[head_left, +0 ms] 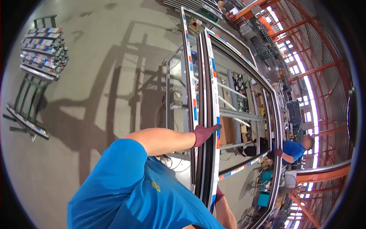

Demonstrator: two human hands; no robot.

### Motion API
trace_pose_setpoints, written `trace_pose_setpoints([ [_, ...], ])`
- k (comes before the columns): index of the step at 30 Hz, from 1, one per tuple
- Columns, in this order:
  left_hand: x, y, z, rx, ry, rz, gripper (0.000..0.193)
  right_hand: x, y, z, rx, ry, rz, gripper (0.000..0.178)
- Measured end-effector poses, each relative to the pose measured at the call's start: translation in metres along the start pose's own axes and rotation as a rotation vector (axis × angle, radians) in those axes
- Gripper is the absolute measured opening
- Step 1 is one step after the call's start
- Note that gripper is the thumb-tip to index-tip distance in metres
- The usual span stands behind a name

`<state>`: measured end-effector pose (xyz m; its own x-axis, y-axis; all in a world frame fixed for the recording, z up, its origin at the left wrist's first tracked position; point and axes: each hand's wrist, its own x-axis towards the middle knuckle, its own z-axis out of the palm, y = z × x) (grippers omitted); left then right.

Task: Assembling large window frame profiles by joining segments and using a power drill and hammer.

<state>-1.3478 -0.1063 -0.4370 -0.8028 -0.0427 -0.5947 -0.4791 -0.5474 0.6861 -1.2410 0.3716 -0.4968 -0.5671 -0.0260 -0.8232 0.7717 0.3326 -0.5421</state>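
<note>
A large window frame [214, 76] of white profiles with blue and orange striped film stands on edge in front of me. My left hand [204, 133], in a dark maroon glove, reaches across from my blue-sleeved shoulder and grips the frame's near upright profile at mid height. My right hand [219, 194], also gloved, holds the same profile lower down and is partly hidden behind it. On the far side, a co-worker [294, 149] in a blue shirt has a gloved hand [278, 152] on the frame's opposite edge.
A metal work stand [175, 107] with rails sits behind the frame. At the far left a green rack [28, 95] carries a bundle of wrapped profiles [44, 49]. Orange steel shelving [305, 72] and benches with clutter line the right side. The concrete floor [95, 76] spreads left.
</note>
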Motion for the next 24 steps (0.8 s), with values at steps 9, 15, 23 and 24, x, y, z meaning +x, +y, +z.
trace_pose_setpoints([
  [9,0.083,0.039,-0.021,-0.067,-0.095,-0.094,0.122,0.051,-0.075,0.076,0.029,0.003,-0.04,0.031],
  [15,0.086,0.054,-0.05,-0.027,-0.069,-0.014,0.123,0.085,-0.133,0.137,0.08,0.005,-0.068,0.031],
  [23,0.086,0.09,-0.119,-0.048,0.123,-0.034,0.079,0.104,-0.126,0.212,0.185,-0.014,-0.054,0.031],
  [24,0.092,0.094,-0.125,-0.103,0.089,0.002,0.073,0.106,-0.126,0.217,0.189,-0.019,-0.051,0.031],
])
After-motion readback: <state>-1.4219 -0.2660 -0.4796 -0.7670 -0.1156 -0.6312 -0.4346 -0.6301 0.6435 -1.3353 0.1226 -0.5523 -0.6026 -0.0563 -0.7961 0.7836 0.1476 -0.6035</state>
